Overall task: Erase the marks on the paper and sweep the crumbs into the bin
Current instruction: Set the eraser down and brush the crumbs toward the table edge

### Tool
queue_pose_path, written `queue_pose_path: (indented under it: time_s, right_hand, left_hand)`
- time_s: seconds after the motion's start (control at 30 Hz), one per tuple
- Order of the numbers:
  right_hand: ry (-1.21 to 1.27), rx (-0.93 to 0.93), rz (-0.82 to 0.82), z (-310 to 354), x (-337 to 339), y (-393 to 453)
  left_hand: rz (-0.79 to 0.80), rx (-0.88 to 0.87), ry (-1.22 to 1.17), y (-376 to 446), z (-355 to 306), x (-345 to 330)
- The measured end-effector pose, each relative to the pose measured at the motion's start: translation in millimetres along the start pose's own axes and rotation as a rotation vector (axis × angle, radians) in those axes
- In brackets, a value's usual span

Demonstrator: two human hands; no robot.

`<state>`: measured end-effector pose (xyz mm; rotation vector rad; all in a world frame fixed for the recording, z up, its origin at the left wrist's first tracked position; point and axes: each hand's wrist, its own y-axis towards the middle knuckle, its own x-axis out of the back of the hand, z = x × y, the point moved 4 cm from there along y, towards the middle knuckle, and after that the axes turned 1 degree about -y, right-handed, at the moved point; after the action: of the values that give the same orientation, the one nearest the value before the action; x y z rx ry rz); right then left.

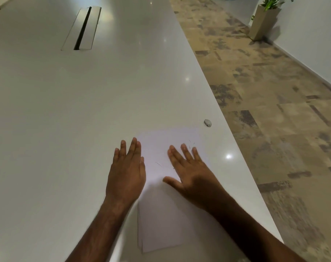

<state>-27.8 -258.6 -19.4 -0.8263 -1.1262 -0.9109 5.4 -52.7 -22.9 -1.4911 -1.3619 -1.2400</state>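
A white sheet of paper (159,214) lies on the white table (66,110) near its right edge. Thin dark eraser crumbs (191,143) are scattered on its far part. My left hand (125,173) lies flat with straight fingers along the paper's left edge. My right hand (189,171) rests flat on the paper, fingers spread, just short of the crumbs. A small grey eraser (207,122) sits on the table beyond the paper's far right corner. No bin is in view.
The table's curved right edge (217,103) runs close to the paper, with patterned carpet floor (274,110) beyond it. A cable slot (83,29) is set in the tabletop far off. A tall planter (265,21) stands by the wall.
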Motion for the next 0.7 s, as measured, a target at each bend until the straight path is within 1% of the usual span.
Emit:
queue_pose_path:
  time_s: [0.07,0.17,0.27,0.37,0.43,0.53,0.63,0.7]
  right_hand:
    - [0.024,-0.123,0.078,-19,9,1]
    - [0.02,-0.221,0.078,-47,19,-3]
    - [0.044,-0.177,0.069,-50,22,-13]
    - [0.015,-0.005,0.077,-32,22,-27]
    - [0.018,0.047,0.061,-26,17,-39]
    - [0.025,0.019,0.049,-32,9,-44]
    - [-0.02,-0.064,0.101,-42,9,-24]
    - [0.024,-0.154,0.118,-51,14,-12]
  left_hand:
    - [-0.012,-0.008,0.005,0,1,-1]
    - [-0.017,-0.011,0.013,0,1,-2]
    - [-0.026,-0.019,0.014,0,1,-2]
    - [-0.028,-0.022,0.018,0,2,-3]
    - [-0.026,-0.023,0.02,-1,3,-3]
    - [-0.027,-0.024,0.013,0,2,-3]
    - [-0.023,-0.02,0.016,0,3,-3]
    - [-0.027,-0.022,0.017,0,3,-3]
